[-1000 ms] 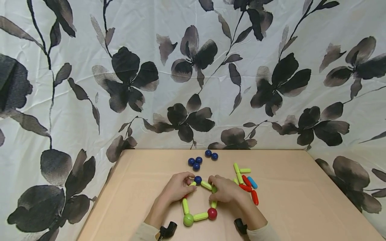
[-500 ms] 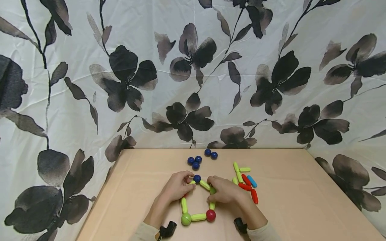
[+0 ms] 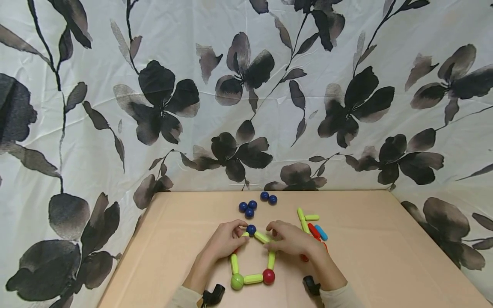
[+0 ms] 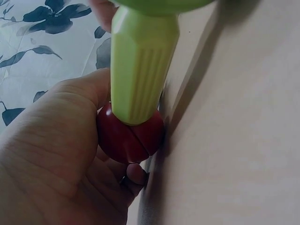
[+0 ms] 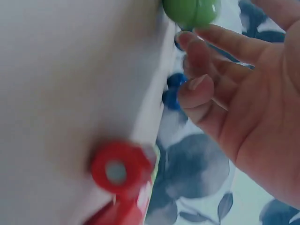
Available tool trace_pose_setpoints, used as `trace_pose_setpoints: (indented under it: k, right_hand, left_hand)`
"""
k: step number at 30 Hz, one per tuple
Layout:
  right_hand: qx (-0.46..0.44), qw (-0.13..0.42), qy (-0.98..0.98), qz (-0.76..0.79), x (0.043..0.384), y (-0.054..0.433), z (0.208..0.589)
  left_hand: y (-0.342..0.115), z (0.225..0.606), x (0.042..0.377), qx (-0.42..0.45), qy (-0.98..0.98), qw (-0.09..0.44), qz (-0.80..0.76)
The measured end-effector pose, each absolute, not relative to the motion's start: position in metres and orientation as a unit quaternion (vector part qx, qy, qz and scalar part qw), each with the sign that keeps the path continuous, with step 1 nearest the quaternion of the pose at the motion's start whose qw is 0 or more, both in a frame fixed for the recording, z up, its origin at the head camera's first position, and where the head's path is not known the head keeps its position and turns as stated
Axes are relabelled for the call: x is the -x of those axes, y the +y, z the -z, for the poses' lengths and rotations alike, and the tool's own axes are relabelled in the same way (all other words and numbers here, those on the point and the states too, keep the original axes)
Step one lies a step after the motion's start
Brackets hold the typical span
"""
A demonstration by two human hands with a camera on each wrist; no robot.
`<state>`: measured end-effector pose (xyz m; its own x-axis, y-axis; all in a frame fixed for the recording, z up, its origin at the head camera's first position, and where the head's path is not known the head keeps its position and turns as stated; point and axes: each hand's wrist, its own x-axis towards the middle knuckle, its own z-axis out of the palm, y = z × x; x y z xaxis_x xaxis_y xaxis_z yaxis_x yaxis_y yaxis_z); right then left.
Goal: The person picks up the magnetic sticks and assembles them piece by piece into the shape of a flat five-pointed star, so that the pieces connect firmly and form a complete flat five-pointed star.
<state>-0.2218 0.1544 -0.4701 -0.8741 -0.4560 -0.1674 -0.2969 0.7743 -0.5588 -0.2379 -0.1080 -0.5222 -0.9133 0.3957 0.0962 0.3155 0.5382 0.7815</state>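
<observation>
Rod-and-ball frame (image 3: 253, 279) is lying on the surface (image 3: 385, 248); the left hand (image 3: 223, 239) is pinching a red ball (image 4: 117, 140) of it in its grip, while the right hand (image 3: 290, 239) (its grip loosely parted) is hovering beside a green ball (image 5: 193, 10). Loose blue balls (image 3: 249, 213) are resting beyond, stray rods (image 3: 313, 231) to the right.

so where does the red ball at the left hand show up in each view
Head: red ball, low and just left of centre, only a sliver showing past the left hand.
Left wrist: near the middle, much plainer.
Right wrist: not in it.
Shared landmark: flowered cloth, seen in all three views.
</observation>
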Motion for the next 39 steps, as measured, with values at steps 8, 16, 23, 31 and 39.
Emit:
trace_pose_setpoints:
  k: [8,16,23,31,39]
  right_hand:
    - [0.127,0.048,0.94,0.314,0.23,0.194,0.462]
    - [0.084,0.025,0.948,0.305,0.233,0.237,0.46]
    - [0.07,0.067,0.954,0.285,0.228,0.243,0.468]
    - [0.035,0.053,0.966,0.249,0.228,0.228,0.478]
    - [0.028,0.033,0.978,0.206,0.227,0.22,0.479]
  left_hand:
    - [-0.109,0.522,0.236,-0.217,0.869,0.049,-0.442]
    - [-0.111,0.521,0.234,-0.227,0.867,0.033,-0.442]
    - [-0.113,0.522,0.234,-0.235,0.862,0.041,-0.447]
    - [-0.113,0.522,0.233,-0.237,0.858,0.044,-0.453]
    - [-0.115,0.522,0.233,-0.234,0.859,0.048,-0.452]
